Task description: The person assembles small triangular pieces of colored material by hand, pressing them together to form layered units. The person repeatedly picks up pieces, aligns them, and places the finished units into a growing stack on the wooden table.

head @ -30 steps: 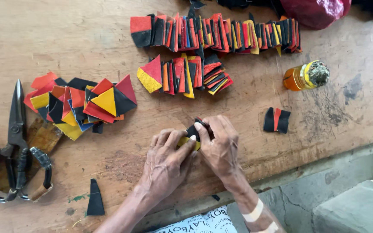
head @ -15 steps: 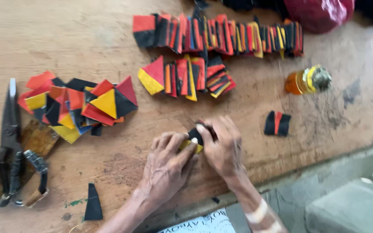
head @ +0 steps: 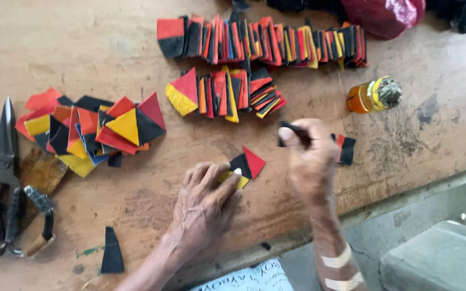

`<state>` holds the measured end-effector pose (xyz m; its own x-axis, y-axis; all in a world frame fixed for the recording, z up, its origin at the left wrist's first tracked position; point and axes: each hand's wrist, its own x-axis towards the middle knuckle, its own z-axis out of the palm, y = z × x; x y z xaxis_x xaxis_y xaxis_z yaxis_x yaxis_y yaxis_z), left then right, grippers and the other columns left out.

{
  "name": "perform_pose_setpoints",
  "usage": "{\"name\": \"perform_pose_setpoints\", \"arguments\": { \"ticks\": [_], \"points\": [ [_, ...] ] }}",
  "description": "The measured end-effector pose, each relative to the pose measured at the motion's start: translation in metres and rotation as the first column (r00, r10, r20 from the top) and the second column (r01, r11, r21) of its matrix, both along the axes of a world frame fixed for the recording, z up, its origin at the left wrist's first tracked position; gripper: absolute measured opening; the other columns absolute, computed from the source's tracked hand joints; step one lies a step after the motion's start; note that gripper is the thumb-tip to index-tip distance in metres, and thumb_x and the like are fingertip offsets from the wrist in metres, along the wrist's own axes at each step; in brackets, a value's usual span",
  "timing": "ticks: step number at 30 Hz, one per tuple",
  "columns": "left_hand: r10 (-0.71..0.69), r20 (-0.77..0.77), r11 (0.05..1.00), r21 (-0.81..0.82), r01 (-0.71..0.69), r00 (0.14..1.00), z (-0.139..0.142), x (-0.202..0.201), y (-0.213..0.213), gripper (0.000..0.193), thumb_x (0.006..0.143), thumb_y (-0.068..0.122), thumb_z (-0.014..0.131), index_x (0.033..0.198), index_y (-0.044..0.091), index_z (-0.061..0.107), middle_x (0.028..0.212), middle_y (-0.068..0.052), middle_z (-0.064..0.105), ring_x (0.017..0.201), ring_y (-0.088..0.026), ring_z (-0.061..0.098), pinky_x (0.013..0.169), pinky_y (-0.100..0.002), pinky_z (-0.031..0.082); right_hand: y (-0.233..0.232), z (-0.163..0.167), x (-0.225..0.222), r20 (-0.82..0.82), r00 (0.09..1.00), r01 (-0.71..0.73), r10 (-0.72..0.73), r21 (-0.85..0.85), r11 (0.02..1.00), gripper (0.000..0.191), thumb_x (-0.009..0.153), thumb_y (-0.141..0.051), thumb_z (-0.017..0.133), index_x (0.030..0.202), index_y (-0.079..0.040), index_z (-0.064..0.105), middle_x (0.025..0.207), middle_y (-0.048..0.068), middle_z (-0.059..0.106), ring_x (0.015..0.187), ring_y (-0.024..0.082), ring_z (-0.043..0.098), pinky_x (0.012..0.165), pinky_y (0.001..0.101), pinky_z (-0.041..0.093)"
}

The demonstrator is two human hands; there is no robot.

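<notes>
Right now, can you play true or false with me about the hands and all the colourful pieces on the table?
1. The left hand presses down a small piece made of red, black and yellow triangles. True.
2. The right hand pinches a black piece in its fingertips. True.
3. The scissors lie beside the right hand. False: they lie at the table's far left edge, away from both hands.
4. The small orange bottle stands upright. False: it lies on its side.
5. A lone black triangle lies near the wooden table's front edge. True.
</notes>
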<state>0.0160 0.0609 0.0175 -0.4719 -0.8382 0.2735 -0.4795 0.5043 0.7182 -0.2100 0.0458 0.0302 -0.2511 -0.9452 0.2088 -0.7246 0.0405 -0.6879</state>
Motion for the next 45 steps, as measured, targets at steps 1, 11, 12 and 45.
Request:
{"name": "perform_pose_setpoints", "arguments": {
  "ticks": [1, 11, 12, 45],
  "points": [
    [-0.002, 0.003, 1.0, 0.012, 0.002, 1.0, 0.0, 0.001, 0.001, 0.036, 0.085, 0.02, 0.072, 0.117, 0.004, 0.071, 0.122, -0.015, 0.062, 0.115, -0.037, 0.055, 0.097, -0.049, 0.045, 0.014, 0.006, -0.007, -0.022, 1.0, 0.013, -0.012, 0.041, 0.999, 0.012, 0.097, -0.011, 0.074, 0.102, -0.002, 0.067, 0.087, 0.004, 0.069, 0.072, 0.012, 0.064, 0.058, 0.0305, 0.053],
    [-0.01, 0.03, 1.0, 0.013, 0.01, 1.0, -0.007, 0.002, 0.002, 0.032, 0.088, 0.022, 0.074, 0.114, 0.004, 0.071, 0.115, -0.015, 0.062, 0.107, -0.035, 0.057, 0.093, -0.049, 0.047, 0.003, -0.011, 0.045, -0.179, 0.969, -0.169, 0.172, 0.029, 0.985, 0.018, 0.087, -0.007, 0.081, 0.089, -0.001, 0.065, 0.082, 0.009, 0.059, 0.076, 0.023, 0.056, 0.066, 0.0377, 0.047],
    [-0.016, 0.043, 0.999, 0.03, 0.015, 0.999, -0.007, 0.002, 0.002, 0.032, 0.087, 0.022, 0.075, 0.113, 0.004, 0.071, 0.112, -0.015, 0.062, 0.104, -0.035, 0.057, 0.09, -0.05, 0.047, -0.009, -0.014, 0.041, -0.167, 0.975, -0.149, 0.149, 0.008, 0.989, 0.018, 0.088, -0.008, 0.082, 0.09, -0.001, 0.065, 0.083, 0.009, 0.061, 0.075, 0.021, 0.057, 0.066, 0.0362, 0.047],
    [0.055, -0.223, 0.833, 0.548, 0.079, 0.973, 0.026, -0.018, -0.037, 0.028, 0.085, -0.002, 0.07, 0.111, 0.003, 0.06, 0.099, -0.007, 0.071, 0.095, -0.02, 0.072, 0.084, -0.035, 0.059, 0.03, -0.013, -0.013, -0.079, 0.997, 0.023, -0.021, 0.027, 0.999, 0.018, 0.089, -0.012, 0.08, 0.101, -0.003, 0.069, 0.088, 0.009, 0.062, 0.079, 0.023, 0.06, 0.071, 0.0357, 0.05]
  ]
}}
